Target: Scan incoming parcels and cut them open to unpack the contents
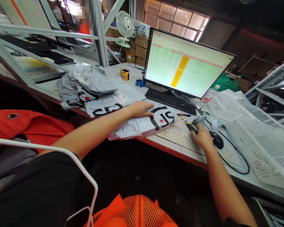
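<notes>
My left hand (142, 109) lies over a grey plastic mailer bag (142, 126) with black and pink print, at the desk's front edge. Its visible thumb and forefinger are stretched out and apart; the other fingers are hard to see. On the right, my right hand (202, 137) closes around a slim black-and-yellow tool (191, 127), whose exact kind I cannot tell. Just beyond those fingers is a grey device (199, 119), partly hidden. A black mouse (217, 140) sits close beside my right wrist.
More mailer bags (85, 83) are heaped at left. A monitor (186, 66) stands behind a black keyboard (170, 100). Yellow (124, 74) and blue (139, 83) tape dispensers sit farther back. White perforated baskets (269, 148) and a looping cable (245, 172) occupy the right.
</notes>
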{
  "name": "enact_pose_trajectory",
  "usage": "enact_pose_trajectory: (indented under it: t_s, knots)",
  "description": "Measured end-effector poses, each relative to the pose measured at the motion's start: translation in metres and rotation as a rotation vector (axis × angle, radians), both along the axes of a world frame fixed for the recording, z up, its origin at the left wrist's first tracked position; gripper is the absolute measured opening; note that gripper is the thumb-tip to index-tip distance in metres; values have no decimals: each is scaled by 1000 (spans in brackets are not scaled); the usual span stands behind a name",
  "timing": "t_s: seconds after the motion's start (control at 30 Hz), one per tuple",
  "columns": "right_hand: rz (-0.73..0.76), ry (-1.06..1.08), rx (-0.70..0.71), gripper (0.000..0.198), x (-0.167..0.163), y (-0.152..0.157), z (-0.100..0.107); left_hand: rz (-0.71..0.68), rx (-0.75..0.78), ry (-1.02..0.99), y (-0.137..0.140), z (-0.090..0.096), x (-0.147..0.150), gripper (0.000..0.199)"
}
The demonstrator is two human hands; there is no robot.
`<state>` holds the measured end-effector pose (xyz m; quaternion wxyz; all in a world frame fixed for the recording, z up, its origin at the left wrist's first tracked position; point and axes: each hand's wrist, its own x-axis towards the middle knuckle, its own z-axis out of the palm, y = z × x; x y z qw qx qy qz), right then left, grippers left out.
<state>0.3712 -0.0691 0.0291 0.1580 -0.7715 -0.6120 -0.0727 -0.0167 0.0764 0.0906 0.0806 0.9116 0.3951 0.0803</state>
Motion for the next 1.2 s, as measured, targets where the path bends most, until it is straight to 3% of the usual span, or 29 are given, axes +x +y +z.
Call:
enact_pose_trajectory:
  t_s: [0.13, 0.2, 0.3, 0.37, 0.47, 0.57, 0.67, 0.73, 0.8, 0.9, 1.0, 1.1, 1.2]
  knots:
    - [-2, -88, -95, 59, 4, -17, -15, 163, 45, -57, -50, 5, -15, 71]
    - [-27, -45, -45, 58, -4, -13, -7, 270, 78, -143, -83, -10, -25, 87]
    - [48, 144, 123, 56, -26, 3, 29, 435, -24, -287, -114, -47, -41, 120]
    - [229, 282, 162, 53, -54, 19, 62, 422, -134, -364, -114, -66, -53, 129]
    - [563, 366, -33, 48, -119, 46, 102, 302, -263, -446, -92, -74, -72, 134]
    - [726, 269, -204, 40, -184, 73, 117, 211, -389, -474, -70, -69, -87, 139]
    - [749, 182, -268, 40, -214, 88, 116, 179, -427, -505, -65, -68, -94, 139]
    - [723, 145, -303, 41, -207, 88, 115, 185, -423, -515, -67, -71, -95, 136]
    - [669, 122, -346, 39, -180, 76, 119, 192, -424, -504, -69, -75, -94, 134]
    - [572, 112, -404, 44, -114, 44, 126, 193, -420, -474, -70, -74, -96, 133]
    - [442, 94, -370, 48, -43, 6, 120, 195, -409, -388, -66, -61, -99, 132]
    - [248, 98, -228, 51, -1, -25, 85, 186, -339, -333, -61, -36, -91, 116]
    - [144, 101, -48, 59, 2, -40, 30, 115, -110, -442, -62, -16, -61, 72]
